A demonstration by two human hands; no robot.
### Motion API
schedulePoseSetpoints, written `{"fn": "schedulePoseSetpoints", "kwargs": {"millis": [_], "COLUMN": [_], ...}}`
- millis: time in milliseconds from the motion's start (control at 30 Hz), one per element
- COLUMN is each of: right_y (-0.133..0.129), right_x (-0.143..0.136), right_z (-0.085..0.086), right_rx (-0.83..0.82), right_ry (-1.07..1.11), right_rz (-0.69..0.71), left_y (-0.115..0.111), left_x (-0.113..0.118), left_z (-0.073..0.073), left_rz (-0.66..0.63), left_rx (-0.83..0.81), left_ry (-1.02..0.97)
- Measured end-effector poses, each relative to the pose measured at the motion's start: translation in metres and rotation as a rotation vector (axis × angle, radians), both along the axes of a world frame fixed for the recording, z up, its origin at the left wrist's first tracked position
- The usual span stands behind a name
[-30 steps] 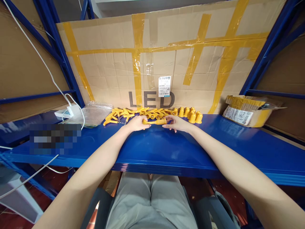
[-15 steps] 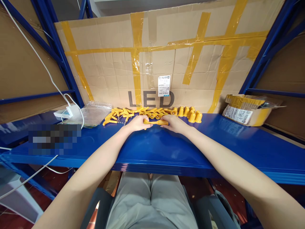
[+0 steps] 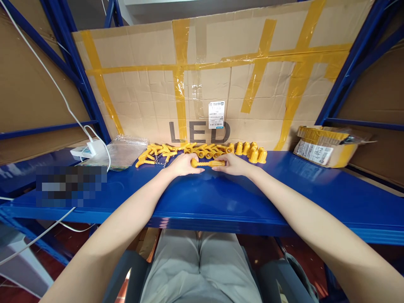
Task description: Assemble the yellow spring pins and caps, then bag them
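Centre of the frame: a yellow plastic piece [image 3: 208, 163] is gripped at its left end by the left hand [image 3: 185, 164] and at its right end by the right hand [image 3: 232, 164], above the blue table [image 3: 217, 198].

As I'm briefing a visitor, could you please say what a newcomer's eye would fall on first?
Probably the big cardboard sheet marked LED, crossed with yellow tape, upright behind the blue worktop. Next, the yellow piece held between the left hand and right hand, in front of the yellow plastic parts.
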State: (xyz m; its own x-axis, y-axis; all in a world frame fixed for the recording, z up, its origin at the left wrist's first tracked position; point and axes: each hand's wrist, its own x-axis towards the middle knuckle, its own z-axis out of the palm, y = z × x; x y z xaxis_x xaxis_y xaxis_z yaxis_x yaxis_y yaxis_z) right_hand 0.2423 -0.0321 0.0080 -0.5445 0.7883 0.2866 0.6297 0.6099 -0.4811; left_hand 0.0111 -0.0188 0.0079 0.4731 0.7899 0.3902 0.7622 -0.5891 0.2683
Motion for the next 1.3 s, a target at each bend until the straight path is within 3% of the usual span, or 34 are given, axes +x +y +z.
{"fn": "schedulePoseSetpoints", "kwargs": {"millis": [333, 800, 900, 1000, 1100, 1200, 1300], "right_y": [0.004, -0.001, 0.001, 0.004, 0.006, 0.004, 0.001], "right_x": [0.005, 0.005, 0.000, -0.003, -0.004, -0.005, -0.006], "right_z": [0.001, 0.001, -0.002, -0.005, -0.006, -0.004, -0.002], "right_rx": [-0.277, -0.473, -0.389, -0.176, 0.034, 0.152, 0.167], "right_ry": [0.216, 0.364, 0.238, 0.098, 0.014, -0.056, -0.080], "right_rz": [0.029, 0.061, 0.001, -0.057, -0.017, 0.026, 0.019], "left_y": [-0.006, -0.008, -0.004, -0.001, 0.000, 0.000, 0.001], "left_x": [0.002, 0.003, 0.002, 0.001, 0.000, 0.000, 0.000], "left_z": [0.003, 0.006, 0.004, 0.002, 0.002, 0.002, 0.002], "left_rz": [0.031, 0.018, 0.002, -0.017, -0.025, -0.024, -0.011], "left_rx": [0.183, 0.146, 0.107, -0.002, -0.096, -0.083, -0.004], "left_ry": [0.162, 0.128, 0.138, 0.098, 0.019, -0.009, 0.027]}}
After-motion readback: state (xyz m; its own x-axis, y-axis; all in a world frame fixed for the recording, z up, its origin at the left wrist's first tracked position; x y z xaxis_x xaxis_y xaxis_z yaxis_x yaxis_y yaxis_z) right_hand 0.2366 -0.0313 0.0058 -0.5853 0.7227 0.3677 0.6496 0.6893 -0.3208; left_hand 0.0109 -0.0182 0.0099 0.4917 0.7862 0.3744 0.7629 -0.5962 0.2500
